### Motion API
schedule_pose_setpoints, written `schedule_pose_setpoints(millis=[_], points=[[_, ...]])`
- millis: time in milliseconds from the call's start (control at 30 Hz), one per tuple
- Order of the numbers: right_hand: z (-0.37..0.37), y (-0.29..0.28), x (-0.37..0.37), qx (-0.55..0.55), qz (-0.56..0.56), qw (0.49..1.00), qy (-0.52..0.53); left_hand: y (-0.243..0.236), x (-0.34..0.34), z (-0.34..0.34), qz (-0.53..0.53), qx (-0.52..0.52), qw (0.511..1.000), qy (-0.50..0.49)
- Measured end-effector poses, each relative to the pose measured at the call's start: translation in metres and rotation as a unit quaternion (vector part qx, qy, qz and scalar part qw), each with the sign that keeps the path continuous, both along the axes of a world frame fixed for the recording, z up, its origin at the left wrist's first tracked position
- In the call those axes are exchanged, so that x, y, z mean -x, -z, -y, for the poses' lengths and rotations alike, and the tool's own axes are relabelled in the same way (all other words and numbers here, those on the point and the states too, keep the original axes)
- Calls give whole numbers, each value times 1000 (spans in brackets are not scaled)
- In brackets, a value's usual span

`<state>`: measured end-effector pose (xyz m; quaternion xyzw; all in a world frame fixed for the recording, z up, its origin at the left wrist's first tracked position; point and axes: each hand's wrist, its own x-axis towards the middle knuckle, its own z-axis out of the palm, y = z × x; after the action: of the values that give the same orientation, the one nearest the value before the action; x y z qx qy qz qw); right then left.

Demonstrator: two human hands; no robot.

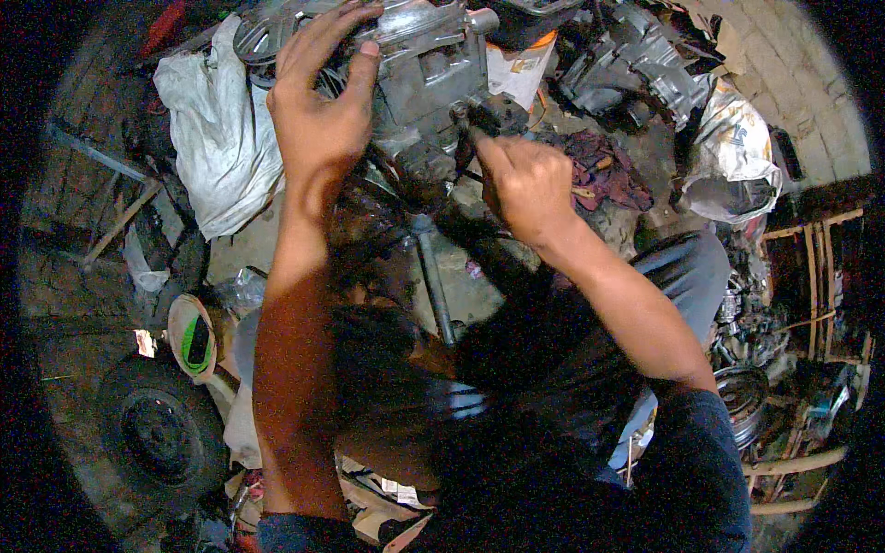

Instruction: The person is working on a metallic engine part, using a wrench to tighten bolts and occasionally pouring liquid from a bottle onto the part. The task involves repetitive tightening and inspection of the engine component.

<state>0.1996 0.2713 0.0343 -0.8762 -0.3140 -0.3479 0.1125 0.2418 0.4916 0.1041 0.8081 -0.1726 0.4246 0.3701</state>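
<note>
- Grey metal casing [429,92]: located at 12 o'clock, in front of the person; its surface is stained dark in places.
- Left hand [323,115]: at 11 o'clock, over the casing's 9 o'clock side. Thumb and fingers stand well apart, thumb tip pointing towards 12 o'clock. The hand is not closed around anything; its fingertips lie over the casing's upper portion.
- Right hand [535,189]: between 1 and 2 o'clock, near the casing's 5 o'clock corner. Fingers are curled inward, the foremost reaching towards a dark fitting. Whether they have hold of anything cannot be told, as the back of the hand hides the palm.
- Metal tube [433,281]: close to centre, running from below the casing towards 6 o'clock.
- Dark red rag [608,170]: at 2 o'clock, just beyond the right hand.
- Second metal casing [631,74]: between 1 and 2 o'clock, farther out.
- White bag [733,152]: at 2 o'clock, near the rim of the view.
- White sack [217,138]: at 10 o'clock, beside the left hand.
- Wheel [161,438]: at 8 o'clock, with a black tyre.
</note>
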Motion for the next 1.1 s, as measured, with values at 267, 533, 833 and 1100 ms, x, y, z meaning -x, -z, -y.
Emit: schedule_pose_setpoints(millis=[267,533,833,1100], points=[[-1,-6,-3,61,-4,998,13,2,1,-1,-2,15,1000,0],[4,-6,-4,68,28,997,-19,4,2,-1,4,3,1000,-16],[10,-23,15,5,-98,994,-53,-2,2,-2,19,-20,1000,-14],[10,-5,41,-264,-174,948,-29,-3,-5,-3,21,13,999,31]])
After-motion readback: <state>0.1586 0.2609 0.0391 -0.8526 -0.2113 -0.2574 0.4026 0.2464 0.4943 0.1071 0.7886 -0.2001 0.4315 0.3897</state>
